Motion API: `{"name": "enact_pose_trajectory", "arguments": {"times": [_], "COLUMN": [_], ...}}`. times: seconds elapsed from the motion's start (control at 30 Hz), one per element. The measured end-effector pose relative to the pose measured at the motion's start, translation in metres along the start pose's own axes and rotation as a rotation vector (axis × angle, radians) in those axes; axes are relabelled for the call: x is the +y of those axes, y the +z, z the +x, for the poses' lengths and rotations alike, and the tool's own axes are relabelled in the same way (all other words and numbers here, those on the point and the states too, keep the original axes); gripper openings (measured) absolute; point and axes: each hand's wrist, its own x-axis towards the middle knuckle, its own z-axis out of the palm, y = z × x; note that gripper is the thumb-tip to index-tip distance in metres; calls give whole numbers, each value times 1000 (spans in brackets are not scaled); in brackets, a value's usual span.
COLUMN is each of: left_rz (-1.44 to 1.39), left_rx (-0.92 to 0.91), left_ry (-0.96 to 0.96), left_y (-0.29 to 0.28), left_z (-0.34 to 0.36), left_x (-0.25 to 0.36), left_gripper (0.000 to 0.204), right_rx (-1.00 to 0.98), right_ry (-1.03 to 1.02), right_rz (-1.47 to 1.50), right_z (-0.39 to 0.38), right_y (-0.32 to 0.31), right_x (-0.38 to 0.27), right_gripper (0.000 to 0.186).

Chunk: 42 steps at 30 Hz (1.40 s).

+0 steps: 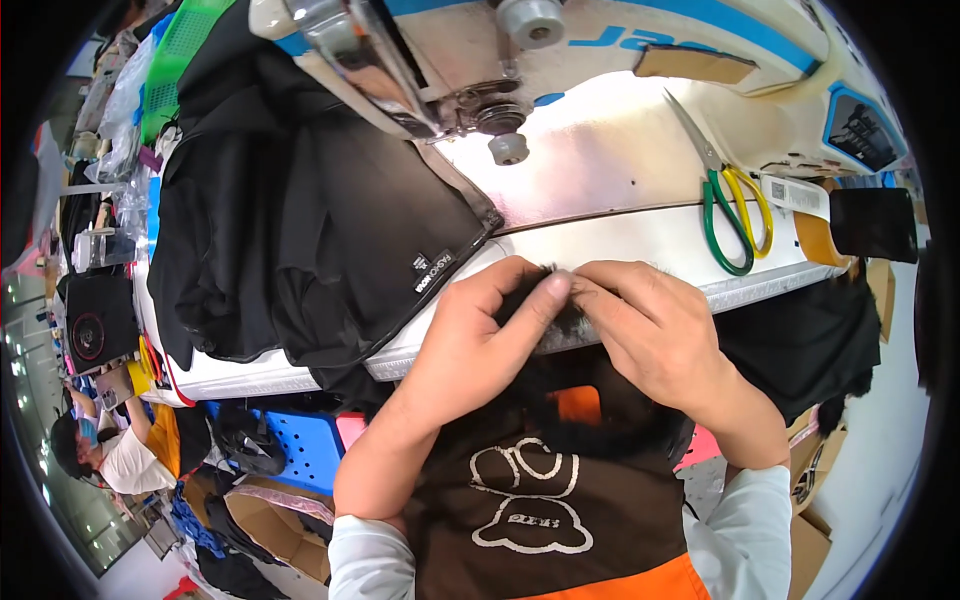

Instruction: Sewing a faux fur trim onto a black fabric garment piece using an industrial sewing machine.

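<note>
My left hand (480, 335) and my right hand (650, 325) meet at the front edge of the sewing table (640, 245). Both are closed, pinching a piece of black furry fabric (568, 332) between thumbs and fingers. Some dark fuzzy material hangs below them against the brown apron (630, 525); where one ends and the other begins is hard to make out. Left of my hands, a black garment (330, 220) with a small printed label is spread over the table, one corner close to the needle area of the sewing machine (500, 120).
Scissors (735, 215) with one green and one yellow handle lie on the right of the table. Dark cloth (800, 340) hangs over the right edge. A blue perforated crate (300, 447) and an opened cardboard box (285, 525) stand lower left. Another person (130, 450) works at far left.
</note>
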Motion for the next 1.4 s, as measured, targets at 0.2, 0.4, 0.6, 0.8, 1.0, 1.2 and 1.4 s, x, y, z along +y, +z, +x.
{"name": "enact_pose_trajectory", "arguments": {"times": [0.2,0.4,0.6,0.8,1.0,1.2,1.4], "left_rz": [31,131,132,70,197,485,551], "left_rx": [-41,67,101,60,67,168,185], "left_ry": [-35,121,267,304,405,495,543], "left_y": [-2,6,0,-4,-10,-3,-3], "left_z": [-2,-6,-8,-6,-6,-12,-16], "left_x": [5,2,-12,-17,-17,-12,-20], "left_gripper": [20,15,15,17,20,20,20], "right_rx": [-9,21,-87,-144,-154,-76,-89], "right_ry": [-16,-13,297,756,815,602,626], "right_rz": [6,10,550,1147,1260,1094,1008], "right_z": [-2,-4,0,3,7,-3,-2], "right_y": [-5,-3,-12,-10,-3,9,12], "right_x": [5,6,9,9,11,13,4], "right_gripper": [35,33,19,13,14,15,14]}}
